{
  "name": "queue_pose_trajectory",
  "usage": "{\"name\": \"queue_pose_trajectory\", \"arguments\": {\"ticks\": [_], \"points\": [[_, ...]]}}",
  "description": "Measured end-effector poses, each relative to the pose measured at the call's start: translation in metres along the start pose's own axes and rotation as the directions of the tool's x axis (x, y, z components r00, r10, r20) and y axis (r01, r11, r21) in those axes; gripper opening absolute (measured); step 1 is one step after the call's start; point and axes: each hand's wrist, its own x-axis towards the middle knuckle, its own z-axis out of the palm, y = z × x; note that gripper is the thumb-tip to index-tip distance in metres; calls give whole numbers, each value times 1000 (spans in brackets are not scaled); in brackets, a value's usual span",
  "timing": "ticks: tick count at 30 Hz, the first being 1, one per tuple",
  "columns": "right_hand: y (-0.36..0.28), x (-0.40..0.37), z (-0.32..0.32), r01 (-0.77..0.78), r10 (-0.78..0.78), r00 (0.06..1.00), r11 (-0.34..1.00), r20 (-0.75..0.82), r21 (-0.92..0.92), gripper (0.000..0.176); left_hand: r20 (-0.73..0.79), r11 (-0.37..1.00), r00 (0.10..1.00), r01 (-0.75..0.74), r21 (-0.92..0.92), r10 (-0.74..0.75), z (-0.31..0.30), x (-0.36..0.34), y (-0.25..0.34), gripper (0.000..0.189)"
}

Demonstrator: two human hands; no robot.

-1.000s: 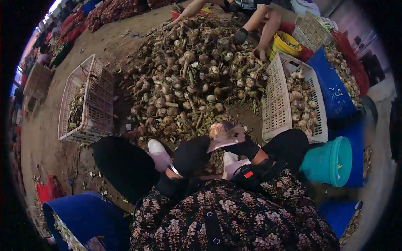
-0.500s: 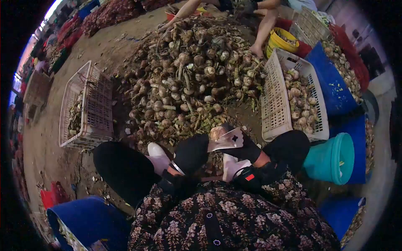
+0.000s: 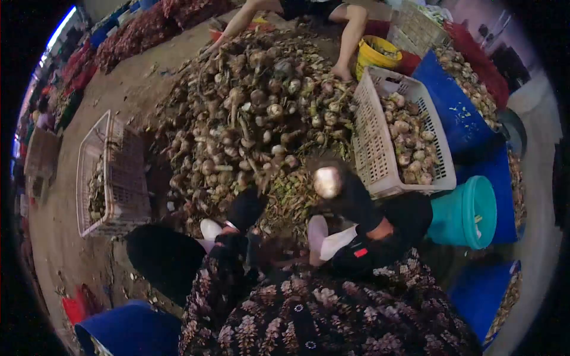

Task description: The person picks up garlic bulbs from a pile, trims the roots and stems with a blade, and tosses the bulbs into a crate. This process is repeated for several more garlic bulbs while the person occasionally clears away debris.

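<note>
My right hand (image 3: 355, 193), in a dark glove, is raised before the right end of the garlic pile (image 3: 261, 113). A round pale garlic bulb (image 3: 328, 182), blurred by motion, is at its fingers. My left hand (image 3: 246, 209), gloved in black, reaches forward at the pile's near edge. Its fingers merge with dark shade, and whatever they hold cannot be made out. The metal blade from the earlier frame is not visible now. Below the hands, my light-coloured shoes (image 3: 317, 237) rest on the littered ground.
To the right stands a white crate (image 3: 380, 145) of garlic bulbs, with a teal bucket (image 3: 457, 213) and blue tubs (image 3: 460, 107) beyond it. Another white crate (image 3: 127, 184) stands left. Across the pile are another person's bare legs (image 3: 350, 41) and a yellow bucket (image 3: 377, 56).
My hands have parted: the left moved left toward the pile, the right upward with the bulb. The metal blade between them has gone from sight. The whole view has shifted slightly.
</note>
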Motion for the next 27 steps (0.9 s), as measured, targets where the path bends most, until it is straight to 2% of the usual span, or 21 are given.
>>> {"name": "queue_pose_trajectory", "arguments": {"ticks": [2,3,5,7,8,10,11,12,14,15,17,18,19,21,22,24,26,27], "points": [[35,-4,-15,-185,190,981,975,-27,119,56,96,904,934,357,-234,-343,-61,23,61,31],[54,-6,-27,-158,158,987,987,-30,-7,55,132,838,921,389,-382,-367,-64,26,63,27],[78,-6,-56,-155,143,987,967,-72,-201,53,120,780,944,323,-537,-308,-60,19,53,25],[97,2,-92,-186,138,979,910,-152,-371,52,-105,893,984,84,-442,-145,-42,8,30,23],[104,10,-111,-205,130,973,863,-190,-463,51,-214,931,975,-23,-363,-59,-33,3,19,22],[117,27,-139,-234,103,966,737,-237,-634,50,-174,976,985,-33,-215,-5,-54,5,33,21],[124,42,-143,-218,86,972,679,-218,-701,49,-69,892,980,139,-430,-186,-55,8,37,21],[131,55,-141,-192,65,979,627,-195,-755,49,73,740,941,306,-599,-331,-57,5,47,20],[157,80,-111,-80,60,997,690,-54,-719,48,31,763,952,264,-590,-305,-39,-3,41,19],[177,92,-86,-26,70,997,751,40,-659,47,-148,917,981,55,-396,-123,-8,-7,26,19],[221,110,-9,32,72,982,843,172,-537,47,-153,901,975,80,-426,-159,5,-6,18,20],[208,122,24,-117,301,923,812,238,-572,48,31,706,928,303,-640,-371,-9,1,29,20],[194,132,54,-249,511,809,746,291,-618,50,253,419,822,495,-761,-511,-16,6,35,20],[232,136,118,-368,490,809,854,326,-369,55,241,277,764,480,-832,-599,-15,7,34,21],[241,136,143,-478,607,756,767,243,-428,57,238,208,733,461,-863,-637,-12,5,30,22],[251,131,182,-668,796,603,541,55,-511,60,162,522,832,472,-711,-531,-2,-6,17,21],[250,128,191,-743,838,546,501,31,-444,61,175,683,889,440,-583,-423,13,-17,5,20],[255,124,199,-769,854,520,476,15,-427,59,207,707,900,431,-561,-384,19,-18,2,21]]}}
